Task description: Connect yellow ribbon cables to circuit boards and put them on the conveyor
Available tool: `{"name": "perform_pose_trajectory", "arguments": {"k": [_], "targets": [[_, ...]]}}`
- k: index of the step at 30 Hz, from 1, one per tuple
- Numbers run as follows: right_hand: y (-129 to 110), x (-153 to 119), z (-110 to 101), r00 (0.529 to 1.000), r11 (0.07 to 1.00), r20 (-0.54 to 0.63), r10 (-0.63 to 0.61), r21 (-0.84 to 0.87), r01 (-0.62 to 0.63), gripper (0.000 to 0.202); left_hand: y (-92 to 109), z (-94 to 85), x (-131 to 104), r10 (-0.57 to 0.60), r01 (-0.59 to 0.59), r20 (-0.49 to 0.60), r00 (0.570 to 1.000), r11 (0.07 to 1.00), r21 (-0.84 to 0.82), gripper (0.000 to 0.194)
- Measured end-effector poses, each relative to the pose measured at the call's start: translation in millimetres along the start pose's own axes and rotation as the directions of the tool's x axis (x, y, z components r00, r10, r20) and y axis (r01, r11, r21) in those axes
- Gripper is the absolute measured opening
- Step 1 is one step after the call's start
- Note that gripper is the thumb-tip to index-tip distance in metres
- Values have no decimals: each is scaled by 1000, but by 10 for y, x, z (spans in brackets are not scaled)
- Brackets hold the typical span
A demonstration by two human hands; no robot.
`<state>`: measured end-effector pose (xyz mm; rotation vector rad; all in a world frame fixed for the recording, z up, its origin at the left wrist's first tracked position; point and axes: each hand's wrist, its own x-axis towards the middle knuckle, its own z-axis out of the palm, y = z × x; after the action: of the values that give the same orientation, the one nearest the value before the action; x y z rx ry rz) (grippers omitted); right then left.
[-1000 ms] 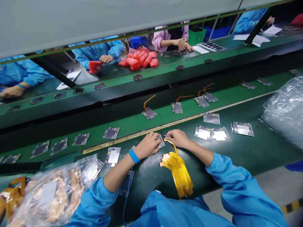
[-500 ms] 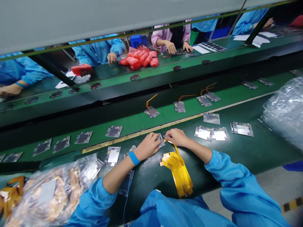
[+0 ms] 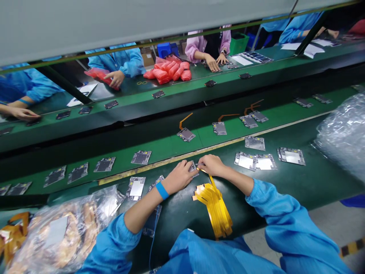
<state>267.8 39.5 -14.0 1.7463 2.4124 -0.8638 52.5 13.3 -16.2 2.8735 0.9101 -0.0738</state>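
My left hand [image 3: 179,177], with a blue band at the wrist, is closed on a small circuit board [image 3: 194,168] and holds it against the green table. Most of the board is hidden under the fingers. Just to its right, my right hand [image 3: 211,165] pinches a yellow flex cable [image 3: 211,180] at the board's edge. A thin grey piece shows at those fingertips, too small to name. Below the hands lies a fanned bundle of yellow flex cables [image 3: 218,209]. Left of my left hand are a board with a white patch [image 3: 136,189] and another, partly covered board [image 3: 155,182].
Several boards lie on the near green belt [image 3: 168,150], some with orange cables attached. More boards [image 3: 265,163] rest at the right, beside a bubble-wrap bag [image 3: 342,133]. A clear plastic bag [image 3: 68,236] fills the lower left. Co-workers' hands [image 3: 212,62] work across the far belt.
Boards on the near belt have shifted slightly right, those on the far belt slightly left. A co-worker's hand has moved onto the red package. My hands have barely moved.
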Motion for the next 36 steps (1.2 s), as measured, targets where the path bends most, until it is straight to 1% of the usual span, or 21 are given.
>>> {"name": "perform_pose_trajectory", "arguments": {"k": [4,9,11,13,15,18,22,25,28,31,33,36], "targets": [[5,-34,-7,999,997,3,-51,-51,51,21,28,-29,28,-15,15,17,1000,1000,5,33],[70,-87,-24,980,979,-35,-195,-70,192,37,51,-36,42,-19,18,18,1000,1000,22,30],[78,-81,-8,968,967,-34,-250,-58,248,34,50,-33,39,-21,20,27,999,999,32,31],[69,-60,18,959,959,-39,-282,-26,281,25,47,-31,34,-24,23,33,999,999,30,32],[59,-35,41,959,960,-48,-281,6,281,18,44,-28,33,-26,25,35,999,999,23,31],[65,-8,46,965,966,-37,-259,12,259,13,45,-22,38,-26,25,38,999,999,27,31],[68,4,6,972,970,0,-234,-63,234,12,52,-9,24,-33,32,27,999,999,29,33],[57,-3,-7,972,967,14,-234,-103,234,14,58,-14,-27,-50,50,1,999,999,7,38],[91,-33,11,971,972,-49,-236,-24,235,15,63,-40,-86,-108,107,-28,994,994,-3,43],[192,-102,21,966,970,-187,-176,134,203,16,56,-68,-109,-185,185,16,983,983,13,43],[283,-166,16,953,957,-272,-130,217,193,17,35,-77,-97,-221,220,57,974,975,14,46],[432,-267,24,937,932,-339,-85,307,195,19,-27,-82,-61,-254,256,46,966,966,-34,42]]}}
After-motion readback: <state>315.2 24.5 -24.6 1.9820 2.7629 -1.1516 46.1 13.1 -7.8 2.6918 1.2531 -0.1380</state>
